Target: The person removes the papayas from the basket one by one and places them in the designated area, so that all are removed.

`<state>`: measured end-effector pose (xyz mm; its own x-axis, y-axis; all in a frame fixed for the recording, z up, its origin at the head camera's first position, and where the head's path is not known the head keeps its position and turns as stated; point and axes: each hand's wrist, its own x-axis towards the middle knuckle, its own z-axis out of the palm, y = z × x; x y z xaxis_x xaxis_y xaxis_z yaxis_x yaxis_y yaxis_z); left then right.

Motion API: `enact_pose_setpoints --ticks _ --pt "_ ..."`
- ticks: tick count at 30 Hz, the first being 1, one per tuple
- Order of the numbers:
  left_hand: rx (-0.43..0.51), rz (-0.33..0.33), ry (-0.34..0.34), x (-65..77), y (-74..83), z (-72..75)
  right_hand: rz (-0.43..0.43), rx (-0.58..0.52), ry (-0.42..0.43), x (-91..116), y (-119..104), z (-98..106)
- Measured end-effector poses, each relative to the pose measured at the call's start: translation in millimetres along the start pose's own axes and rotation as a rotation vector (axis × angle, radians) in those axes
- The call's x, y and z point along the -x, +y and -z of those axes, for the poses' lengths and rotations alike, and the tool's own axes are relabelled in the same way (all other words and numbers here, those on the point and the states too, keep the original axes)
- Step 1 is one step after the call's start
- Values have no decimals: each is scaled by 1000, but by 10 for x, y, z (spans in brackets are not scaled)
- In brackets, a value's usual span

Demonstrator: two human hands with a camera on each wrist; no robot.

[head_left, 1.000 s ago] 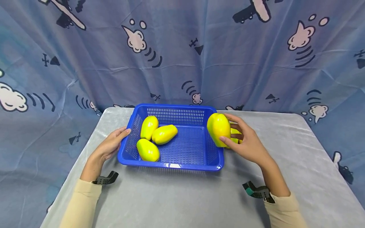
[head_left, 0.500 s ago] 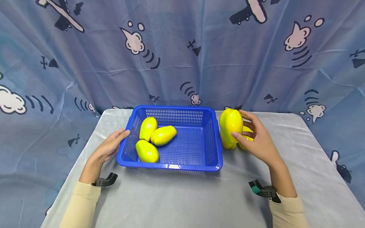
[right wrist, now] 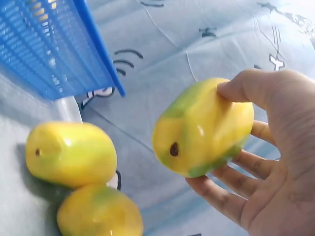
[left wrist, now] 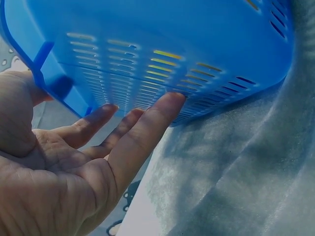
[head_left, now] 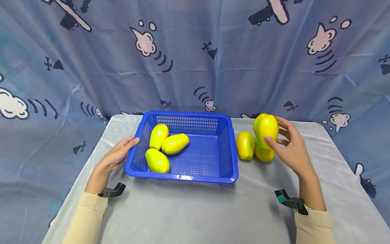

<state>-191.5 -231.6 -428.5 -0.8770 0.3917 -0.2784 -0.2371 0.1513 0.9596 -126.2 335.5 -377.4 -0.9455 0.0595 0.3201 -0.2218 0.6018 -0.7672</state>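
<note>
My right hand [head_left: 290, 147] holds a yellow-green papaya [head_left: 265, 130] between thumb and fingertips. In the right wrist view the held papaya [right wrist: 202, 128] shows a dark spot at its end, raised above two others. Those are a papaya [head_left: 245, 145] close to the basket's right side and one [head_left: 264, 155] partly covered by the held fruit in the head view. My left hand [head_left: 118, 155] grips the left rim of a blue plastic basket [head_left: 182, 177], its thumb over the rim. From the left wrist, its fingers [left wrist: 142, 137] spread along the slotted outer wall [left wrist: 118, 54].
Inside the basket, three papayas lie toward the left: one upright [head_left: 159, 136], one sideways [head_left: 175, 144] and one [head_left: 157, 161] at the front. A grey cloth [head_left: 189, 213] covers the table. Behind it hangs a blue printed curtain [head_left: 182, 67].
My right hand has carried its papaya from the basket's right rim further right, over the papayas on the table, uncovering the one beside the basket. My left hand stays on the rim.
</note>
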Motion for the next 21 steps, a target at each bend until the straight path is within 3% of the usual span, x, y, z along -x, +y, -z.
enact_pose_setpoints --ticks 14,21 --pt "1 -15 1 25 -18 28 -138 97 52 -23 257 172" --pt "6 -10 -10 10 -5 10 -188 140 37 0 394 233"
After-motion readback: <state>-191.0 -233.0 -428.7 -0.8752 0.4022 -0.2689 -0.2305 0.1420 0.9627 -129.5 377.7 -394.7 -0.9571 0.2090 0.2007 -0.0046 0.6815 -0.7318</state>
